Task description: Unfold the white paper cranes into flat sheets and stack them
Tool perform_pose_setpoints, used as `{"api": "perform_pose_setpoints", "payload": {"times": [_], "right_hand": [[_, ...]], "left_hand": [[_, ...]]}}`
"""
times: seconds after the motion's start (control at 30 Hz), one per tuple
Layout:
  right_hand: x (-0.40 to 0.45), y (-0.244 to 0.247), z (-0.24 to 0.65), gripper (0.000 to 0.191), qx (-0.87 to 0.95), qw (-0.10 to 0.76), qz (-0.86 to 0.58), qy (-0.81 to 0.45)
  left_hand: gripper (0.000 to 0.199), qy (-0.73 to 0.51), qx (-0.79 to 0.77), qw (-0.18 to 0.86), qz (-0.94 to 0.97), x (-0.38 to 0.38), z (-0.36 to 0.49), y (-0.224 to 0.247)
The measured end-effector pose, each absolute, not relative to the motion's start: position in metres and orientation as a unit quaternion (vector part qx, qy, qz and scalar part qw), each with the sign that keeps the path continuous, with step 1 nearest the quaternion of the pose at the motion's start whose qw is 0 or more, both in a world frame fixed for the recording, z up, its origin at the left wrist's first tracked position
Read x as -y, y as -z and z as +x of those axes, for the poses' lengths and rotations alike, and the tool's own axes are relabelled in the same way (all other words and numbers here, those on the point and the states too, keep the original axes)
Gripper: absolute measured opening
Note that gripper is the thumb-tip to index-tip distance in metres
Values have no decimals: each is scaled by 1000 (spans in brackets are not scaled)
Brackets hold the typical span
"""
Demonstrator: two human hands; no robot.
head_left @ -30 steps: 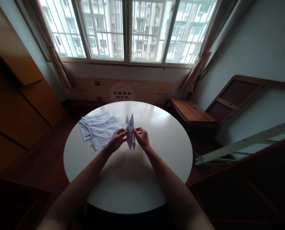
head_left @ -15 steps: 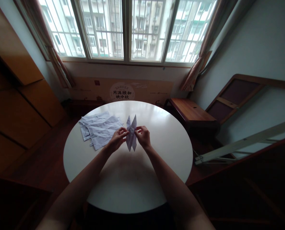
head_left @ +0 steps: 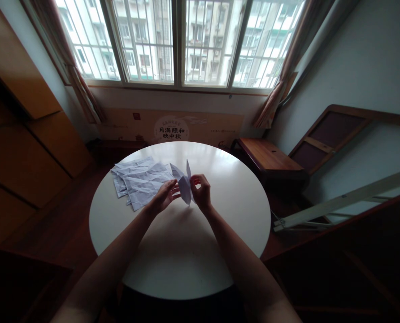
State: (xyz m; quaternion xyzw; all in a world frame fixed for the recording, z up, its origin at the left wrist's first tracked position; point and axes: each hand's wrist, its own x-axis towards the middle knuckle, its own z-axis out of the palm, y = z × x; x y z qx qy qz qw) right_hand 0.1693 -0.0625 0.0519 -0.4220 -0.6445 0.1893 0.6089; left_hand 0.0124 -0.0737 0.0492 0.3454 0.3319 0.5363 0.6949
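A folded paper piece (head_left: 185,187) with pointed ends is held above the table between my two hands. My right hand (head_left: 202,192) pinches its right side between thumb and fingers. On the other side, my left hand (head_left: 167,194) has thumb and fingertips at the paper's left edge, the lower fingers stretched beneath. Left of my hands lies a pile of creased paper sheets (head_left: 142,181), overlapping one another. Part of the folded paper is hidden behind my right fingers.
The round white table (head_left: 183,255) stands before me. Beyond it are a printed board (head_left: 200,123) and a barred window (head_left: 205,45). A wooden bench (head_left: 270,154) is at the back right, a wooden cabinet (head_left: 21,166) on the left.
The folded paper has turned and its points have spread apart, the upper left one leaning left. My left fingers have shifted on its edge and opened slightly. The pile has not moved.
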Motion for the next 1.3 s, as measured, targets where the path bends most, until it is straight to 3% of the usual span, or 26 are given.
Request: {"api": "perform_pose_setpoints", "payload": {"times": [0.17, 0.73, 1.0, 1.3], "right_hand": [[66, -55, 170, 11, 664, 611, -403, -152], [64, -49, 173, 11, 677, 601, -418, -73], [68, -52, 173, 12, 702, 573, -423, 22], [68, -51, 174, 16, 686, 602, -408, 3]], "left_hand": [[47, -498, -335, 712, 364, 73, 13, -49], [32, -562, -339, 643, 395, 77, 13, -50], [34, -580, -329, 612, 425, 80, 17, -52], [29, -615, -324, 602, 394, 80, 16, -56]]}}
